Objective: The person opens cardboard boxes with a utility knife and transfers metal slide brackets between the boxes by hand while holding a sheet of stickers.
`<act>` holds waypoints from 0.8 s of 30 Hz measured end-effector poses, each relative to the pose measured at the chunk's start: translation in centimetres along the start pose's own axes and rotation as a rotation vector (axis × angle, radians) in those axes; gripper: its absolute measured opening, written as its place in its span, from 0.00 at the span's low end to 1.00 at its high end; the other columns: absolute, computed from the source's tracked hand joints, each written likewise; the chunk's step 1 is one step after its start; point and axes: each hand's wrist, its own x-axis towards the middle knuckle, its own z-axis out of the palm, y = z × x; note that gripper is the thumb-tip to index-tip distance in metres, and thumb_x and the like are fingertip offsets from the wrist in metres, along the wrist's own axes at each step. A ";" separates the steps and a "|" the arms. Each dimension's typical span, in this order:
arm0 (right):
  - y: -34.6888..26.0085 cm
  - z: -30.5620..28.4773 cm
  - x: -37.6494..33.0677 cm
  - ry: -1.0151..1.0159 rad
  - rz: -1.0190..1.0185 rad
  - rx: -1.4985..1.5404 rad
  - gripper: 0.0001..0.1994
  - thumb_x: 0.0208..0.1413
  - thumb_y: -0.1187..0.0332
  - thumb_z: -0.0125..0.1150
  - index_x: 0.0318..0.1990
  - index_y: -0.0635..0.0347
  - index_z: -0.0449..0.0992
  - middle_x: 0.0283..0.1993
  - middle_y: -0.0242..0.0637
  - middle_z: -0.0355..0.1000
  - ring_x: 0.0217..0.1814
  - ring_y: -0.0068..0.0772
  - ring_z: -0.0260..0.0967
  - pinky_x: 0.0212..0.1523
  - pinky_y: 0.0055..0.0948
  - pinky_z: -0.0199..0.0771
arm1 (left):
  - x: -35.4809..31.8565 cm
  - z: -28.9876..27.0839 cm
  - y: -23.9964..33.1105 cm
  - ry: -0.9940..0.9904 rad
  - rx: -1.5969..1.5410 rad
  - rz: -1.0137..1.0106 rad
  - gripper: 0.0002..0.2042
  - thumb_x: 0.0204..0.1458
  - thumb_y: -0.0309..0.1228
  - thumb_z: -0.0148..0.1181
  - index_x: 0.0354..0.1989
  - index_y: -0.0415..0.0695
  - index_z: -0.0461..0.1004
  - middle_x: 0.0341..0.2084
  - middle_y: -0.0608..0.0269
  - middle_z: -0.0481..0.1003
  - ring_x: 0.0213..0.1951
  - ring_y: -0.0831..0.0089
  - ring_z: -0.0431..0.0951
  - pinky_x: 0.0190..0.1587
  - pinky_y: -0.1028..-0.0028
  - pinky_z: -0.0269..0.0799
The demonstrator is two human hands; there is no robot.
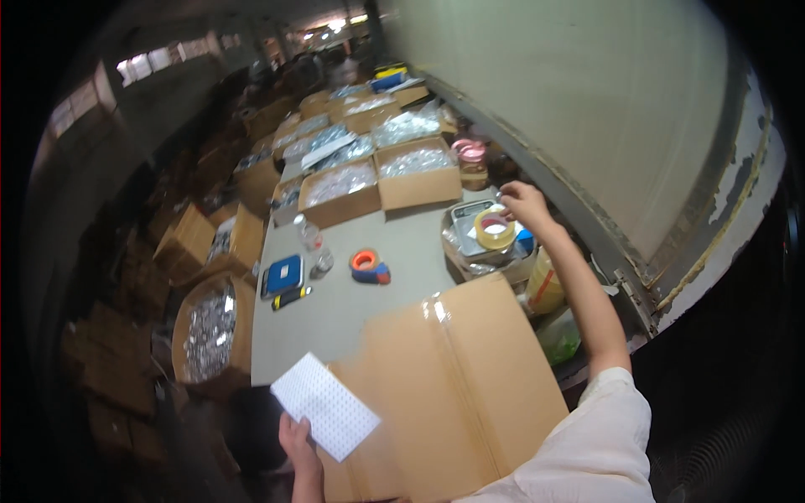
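My left hand [298, 446] holds a white dotted sheet [324, 405] by its lower corner, at the near left edge of a closed, taped cardboard box [453, 386]. My right hand [523, 201] is stretched far out over the grey table [335, 310], its fingers pinched together above a yellow roll of tape [495, 227]. The roll lies in a clear plastic-lined tray [470, 251] that also carries a small grey scale. What the fingertips grip, if anything, is too small to make out.
An orange tape dispenser [369, 265], a blue box [283, 275], a yellow-black cutter [291, 297] and small clear jars [314, 247] lie on the table. Open cartons of shiny small parts [340, 184] line the far end and the left side. A wall [604, 126] runs along the right.
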 end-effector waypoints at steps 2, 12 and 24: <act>-5.7 0.0 -4.5 -0.141 -0.033 0.238 0.12 0.61 0.72 0.59 0.49 0.70 0.77 0.42 0.41 0.79 0.40 0.29 0.81 0.36 0.31 0.82 | 0.4 0.5 0.3 -0.020 -0.068 -0.082 0.22 0.54 0.19 0.51 0.60 0.30 0.66 0.50 0.52 0.75 0.52 0.66 0.76 0.58 0.69 0.68; -23.4 5.0 -25.5 -0.469 -0.693 -0.327 0.07 0.57 0.80 0.61 0.43 0.68 0.78 0.42 0.45 0.79 0.43 0.39 0.79 0.44 0.30 0.77 | 4.8 -3.7 3.4 -0.178 -0.416 -0.189 0.18 0.54 0.23 0.51 0.55 0.35 0.73 0.49 0.58 0.77 0.53 0.68 0.75 0.60 0.70 0.65; -30.7 28.3 -27.9 -0.735 -0.736 -0.972 0.13 0.59 0.64 0.59 0.48 0.59 0.75 0.42 0.40 0.78 0.40 0.50 0.77 0.40 0.44 0.77 | 12.1 -26.6 3.0 0.033 -0.597 -0.333 0.13 0.59 0.38 0.49 0.45 0.45 0.74 0.28 0.66 0.72 0.32 0.69 0.73 0.42 0.68 0.69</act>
